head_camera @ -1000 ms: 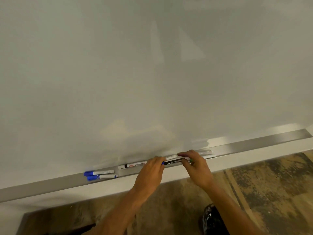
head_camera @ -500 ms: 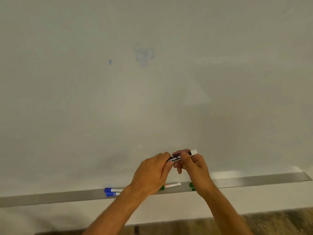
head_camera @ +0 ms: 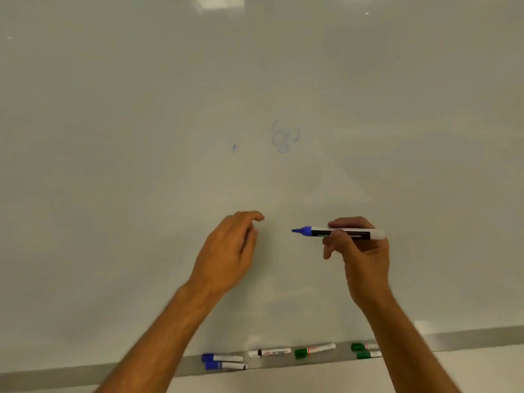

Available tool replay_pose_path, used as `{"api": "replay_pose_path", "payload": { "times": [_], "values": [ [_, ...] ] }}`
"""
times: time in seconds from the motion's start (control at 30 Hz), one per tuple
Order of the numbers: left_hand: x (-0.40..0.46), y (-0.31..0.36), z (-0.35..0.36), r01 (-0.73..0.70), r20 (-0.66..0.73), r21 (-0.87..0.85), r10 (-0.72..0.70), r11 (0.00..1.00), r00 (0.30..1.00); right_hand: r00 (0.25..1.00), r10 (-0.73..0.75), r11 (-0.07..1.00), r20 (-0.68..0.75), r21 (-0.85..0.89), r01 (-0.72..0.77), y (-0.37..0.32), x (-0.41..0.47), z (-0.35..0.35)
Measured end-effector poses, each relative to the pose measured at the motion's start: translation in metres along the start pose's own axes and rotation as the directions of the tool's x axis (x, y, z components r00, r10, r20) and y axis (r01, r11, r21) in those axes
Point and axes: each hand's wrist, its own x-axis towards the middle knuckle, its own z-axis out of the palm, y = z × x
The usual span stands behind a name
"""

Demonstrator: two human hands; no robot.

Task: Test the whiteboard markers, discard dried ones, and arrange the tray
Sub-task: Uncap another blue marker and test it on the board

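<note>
Right hand fingers gripping uncapped blue marker mid-barrel, tip aiming left, off the whiteboard | left hand curling loosely, cap not discernible | marker judged light, rigid, smooth: pinching mid-barrel advised | six markers lying in tray

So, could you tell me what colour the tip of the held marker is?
Blue, seen in the head view: marker in the right hand.

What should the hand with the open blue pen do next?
Probably press the blue tip of the uncapped blue whiteboard marker in the right hand against the white board and scribble; the tip is bare, pointing left, not yet touching.
</note>
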Motion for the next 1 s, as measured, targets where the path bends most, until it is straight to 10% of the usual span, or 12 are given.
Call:
{"api": "replay_pose_path", "payload": {
  "times": [0.23, 0.77, 1.0],
  "values": [
    [0.061, -0.071, -0.043, -0.284, -0.133, 0.282, 0.330, 0.917, 0.934, 0.981, -0.134, 0.990, -0.139, -0.072, 0.125, -0.005, 0.026, 0.057],
    [0.123, -0.115, -0.057, -0.005, -0.294, 0.539, 0.194, 0.842, 0.936, 0.906, -0.389, 0.917, -0.164, -0.164, 0.364, -0.032, 0.082, 0.120],
    [0.129, -0.121, -0.050, 0.024, -0.331, 0.601, 0.221, 0.799, 0.917, 0.748, -0.663, 0.681, -0.020, -0.429, 0.593, -0.028, 0.121, 0.140]
  ]
}}
